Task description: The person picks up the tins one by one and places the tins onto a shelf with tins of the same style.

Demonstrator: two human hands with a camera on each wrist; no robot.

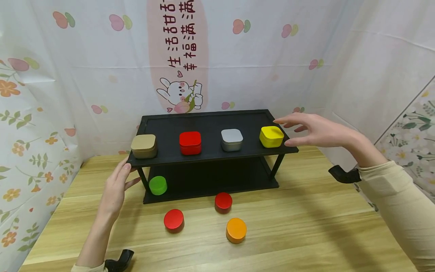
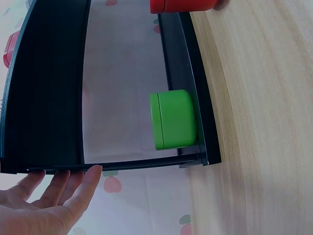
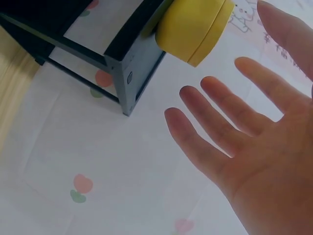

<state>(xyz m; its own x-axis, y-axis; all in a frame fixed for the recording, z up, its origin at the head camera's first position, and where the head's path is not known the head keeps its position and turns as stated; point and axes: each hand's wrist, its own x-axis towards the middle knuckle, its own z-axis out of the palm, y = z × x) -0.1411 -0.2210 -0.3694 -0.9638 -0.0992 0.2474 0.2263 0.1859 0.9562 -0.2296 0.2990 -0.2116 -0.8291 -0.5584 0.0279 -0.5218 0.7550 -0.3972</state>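
A black two-tier shelf (image 1: 204,124) carries a row of small square tins: tan (image 1: 144,146), red (image 1: 190,143), silver (image 1: 232,140) and yellow (image 1: 271,136). My left hand (image 1: 113,187) touches the upper tier's left end with extended fingertips; in the left wrist view the fingers (image 2: 88,188) lie against that edge. My right hand (image 1: 316,130) hovers beside the yellow tin, thumb and fingers spread. The right wrist view has that hand (image 3: 259,147) holding nothing, apart from the yellow tin (image 3: 190,29). On the lower tier, at the left, sits a green tin (image 2: 176,120).
Before the shelf, two round red tins (image 1: 173,220) (image 1: 223,203) and a round orange tin (image 1: 236,230) stand on the wooden table (image 1: 289,234). A patterned white curtain (image 1: 102,75) hangs behind and along both sides.
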